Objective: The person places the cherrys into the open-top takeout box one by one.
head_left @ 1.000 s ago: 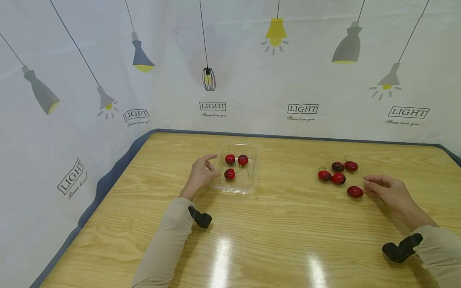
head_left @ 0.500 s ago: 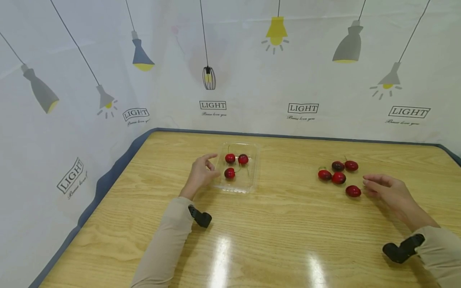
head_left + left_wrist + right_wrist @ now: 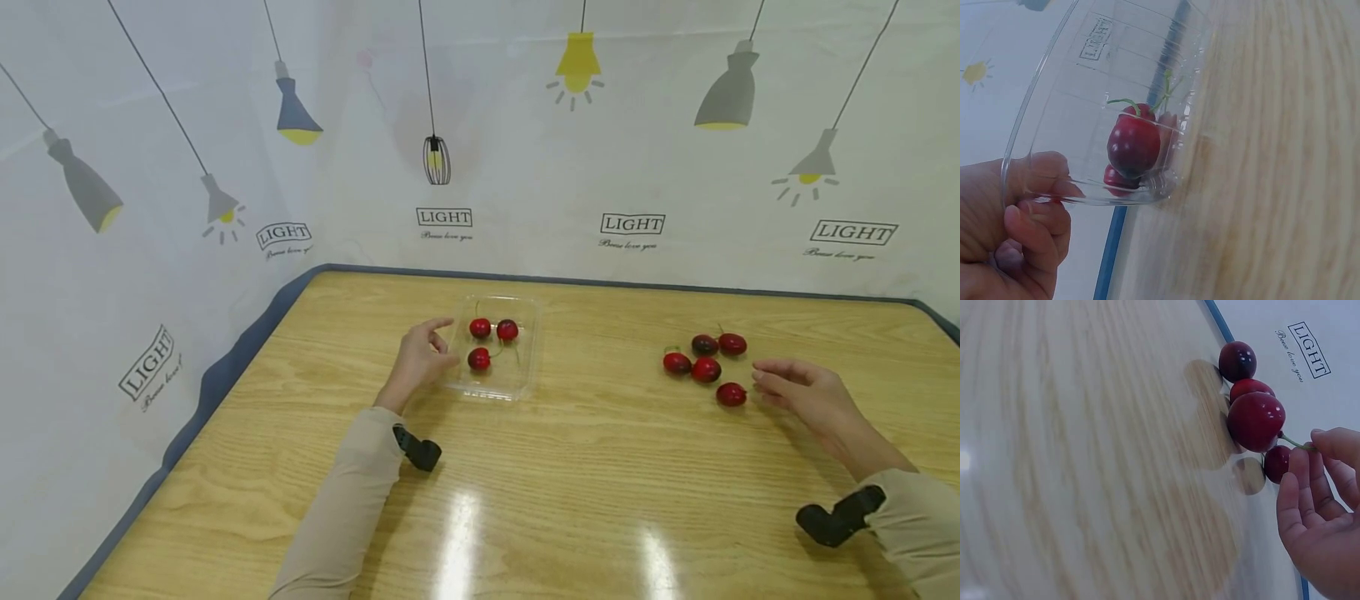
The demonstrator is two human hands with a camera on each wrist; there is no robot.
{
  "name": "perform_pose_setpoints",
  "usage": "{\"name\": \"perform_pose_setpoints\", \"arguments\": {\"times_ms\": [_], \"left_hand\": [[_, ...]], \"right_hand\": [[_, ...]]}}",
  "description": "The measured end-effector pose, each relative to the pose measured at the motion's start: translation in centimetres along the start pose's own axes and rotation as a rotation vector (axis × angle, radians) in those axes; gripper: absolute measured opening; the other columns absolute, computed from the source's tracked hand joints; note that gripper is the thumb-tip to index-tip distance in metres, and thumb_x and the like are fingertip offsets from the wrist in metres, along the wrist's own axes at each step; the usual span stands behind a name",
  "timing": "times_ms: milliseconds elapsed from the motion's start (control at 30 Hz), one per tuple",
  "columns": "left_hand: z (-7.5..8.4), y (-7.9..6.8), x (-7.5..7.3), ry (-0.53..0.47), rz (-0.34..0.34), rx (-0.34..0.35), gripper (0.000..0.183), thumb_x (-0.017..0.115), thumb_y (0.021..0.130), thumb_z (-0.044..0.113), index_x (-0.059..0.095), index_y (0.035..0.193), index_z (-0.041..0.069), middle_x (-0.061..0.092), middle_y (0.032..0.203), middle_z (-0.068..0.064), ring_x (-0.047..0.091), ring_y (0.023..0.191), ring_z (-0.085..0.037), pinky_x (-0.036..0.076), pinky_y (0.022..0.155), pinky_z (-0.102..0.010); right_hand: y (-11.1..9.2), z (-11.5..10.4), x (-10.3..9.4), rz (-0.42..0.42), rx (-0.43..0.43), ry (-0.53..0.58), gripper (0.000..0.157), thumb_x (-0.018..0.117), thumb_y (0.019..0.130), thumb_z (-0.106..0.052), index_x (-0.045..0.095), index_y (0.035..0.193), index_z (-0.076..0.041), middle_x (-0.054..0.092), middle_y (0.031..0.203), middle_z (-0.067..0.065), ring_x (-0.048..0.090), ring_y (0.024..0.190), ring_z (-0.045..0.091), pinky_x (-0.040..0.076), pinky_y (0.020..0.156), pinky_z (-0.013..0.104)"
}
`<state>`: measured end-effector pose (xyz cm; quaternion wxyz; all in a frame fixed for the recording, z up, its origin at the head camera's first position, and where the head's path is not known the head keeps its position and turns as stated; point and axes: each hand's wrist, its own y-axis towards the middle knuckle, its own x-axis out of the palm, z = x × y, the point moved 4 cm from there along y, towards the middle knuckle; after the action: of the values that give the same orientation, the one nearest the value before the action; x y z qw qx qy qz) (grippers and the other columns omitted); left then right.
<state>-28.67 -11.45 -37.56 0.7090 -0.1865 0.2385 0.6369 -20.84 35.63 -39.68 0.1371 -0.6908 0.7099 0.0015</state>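
Your right hand (image 3: 813, 404) pinches a cherry (image 3: 731, 394) by its stem (image 3: 1296, 444); your left hand (image 3: 415, 360) grips a clear container (image 3: 510, 380).

Both sleeves (image 3: 341, 500) angle in from the near side, right hand turned inward, thumb and fingertips together on the stem; left hand with fingers curled at the container's left edge. Count eight cherries: one by your right fingertips, three in the container on the left of the table (image 3: 577, 450), and a cluster of four (image 3: 706, 369) just beyond the pinched one. Sleeves run out of frame; whether the pinched cherry touches the wood, cannot tell. Left fingertips blur behind clear plastic. In the wrist views cherries overlap; the right one shows only four. Lamp-print wall covering (image 3: 517, 150) behind, cut off at top.
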Motion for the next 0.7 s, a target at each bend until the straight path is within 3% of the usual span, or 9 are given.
{"name": "perform_pose_setpoints", "arguments": {"times_ms": [233, 500, 700], "left_hand": [[0.0, 0.0, -0.1, 0.003, 0.007, -0.003, 0.059, 0.061, 0.071, -0.003, 0.046, 0.127, 0.005, 0.048, 0.066, -0.004, 0.037, 0.050, -0.012, 0.031, 0.046, -0.024], [0.0, -0.1, -0.1, 0.001, 0.002, -0.005, 0.059, 0.062, 0.072, -0.003, 0.046, 0.127, 0.004, 0.048, 0.066, -0.004, 0.036, 0.049, -0.012, 0.031, 0.046, -0.024], [0.0, 0.0, 0.0, 0.005, 0.002, -0.004, 0.059, 0.062, 0.071, -0.003, 0.046, 0.127, 0.005, 0.048, 0.066, -0.004, 0.037, 0.050, -0.012, 0.031, 0.047, -0.024]], "right_hand": [[-0.2, -0.5, 0.2, -0.026, -0.022, 0.059, 0.018, 0.061, 0.082, -0.026, 0.058, 0.098, -0.018, 0.059, 0.086, -0.015, 0.058, 0.078, -0.001, 0.047, 0.067, 0.018], [-0.3, -1.2, 0.6, -0.011, -0.042, -0.076, 0.027, 0.057, 0.084, -0.030, 0.053, 0.105, -0.012, 0.056, 0.088, -0.019, 0.055, 0.079, -0.005, 0.047, 0.068, 0.018], [0.0, -1.5, 0.6, 0.018, -0.030, -0.100, 0.028, 0.057, 0.085, -0.029, 0.053, 0.106, -0.011, 0.055, 0.087, -0.019, 0.054, 0.078, -0.004, 0.047, 0.068, 0.019]]}}
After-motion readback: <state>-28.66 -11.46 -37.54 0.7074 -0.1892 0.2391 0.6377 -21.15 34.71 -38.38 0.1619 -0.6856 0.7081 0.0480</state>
